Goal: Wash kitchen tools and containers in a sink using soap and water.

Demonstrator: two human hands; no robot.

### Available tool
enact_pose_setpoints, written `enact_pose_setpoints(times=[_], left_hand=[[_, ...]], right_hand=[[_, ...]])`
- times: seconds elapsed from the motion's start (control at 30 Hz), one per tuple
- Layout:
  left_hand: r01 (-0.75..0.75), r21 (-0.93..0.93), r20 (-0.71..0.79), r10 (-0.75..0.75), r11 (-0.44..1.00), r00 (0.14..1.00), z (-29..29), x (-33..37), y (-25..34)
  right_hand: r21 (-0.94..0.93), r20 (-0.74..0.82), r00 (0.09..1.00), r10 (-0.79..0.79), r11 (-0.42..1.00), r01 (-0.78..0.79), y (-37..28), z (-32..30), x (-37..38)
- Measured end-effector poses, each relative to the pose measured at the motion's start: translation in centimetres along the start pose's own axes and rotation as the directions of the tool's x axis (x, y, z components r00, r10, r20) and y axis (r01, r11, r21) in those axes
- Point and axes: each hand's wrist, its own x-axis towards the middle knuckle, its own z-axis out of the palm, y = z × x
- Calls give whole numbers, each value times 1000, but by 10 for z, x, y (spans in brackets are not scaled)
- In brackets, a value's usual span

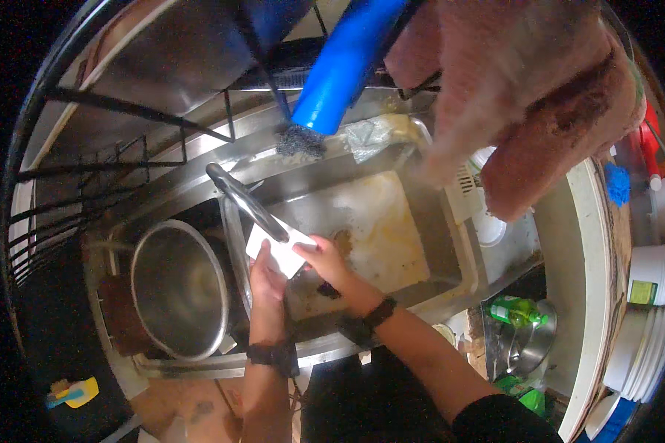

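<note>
Both my hands hold a small white, flat-looking four-sided piece (pixel 287 260) over the left part of the sink basin (pixel 436 236). It is so bright that its kind and details cannot be made out. My left hand (pixel 266 277) grips its near left side, and my right hand (pixel 326 263) pinches its right corner with the thumb on top. The curved metal faucet (pixel 245 198) ends right above the piece. Whether water is running is not clear. Dark bands circle both my wrists.
A large metal pot (pixel 177 292) stands left of the basin. Overhead hang a black wire rack (pixel 137 114), a blue-handled brush (pixel 340 81) and pinkish cloths (pixel 547 111). A green bottle (pixel 517 311) lies at lower right, near stacked white containers (pixel 646 351).
</note>
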Motion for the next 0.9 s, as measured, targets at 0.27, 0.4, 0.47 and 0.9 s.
enact_pose_setpoints(times=[0.27, 0.4, 0.47, 0.9], left_hand=[[144, -61, 92, -138, 988, 986, -6, -17, 3], [400, -137, 315, -343, 906, 885, 13, -40, 27], [308, 13, 226, -303, 951, 926, -14, -35, 21], [280, -183, 159, -253, 942, 954, -11, 2, 11]], right_hand=[[741, 468, 850, 240, 418, -526, -9, -18, -14], [202, 432, 869, -240, 965, 166, -21, -45, -20], [-12, 457, 832, -314, 933, 359, -32, -46, -32], [-713, 317, 884, -344, 529, 461, -35, -185, -117]])
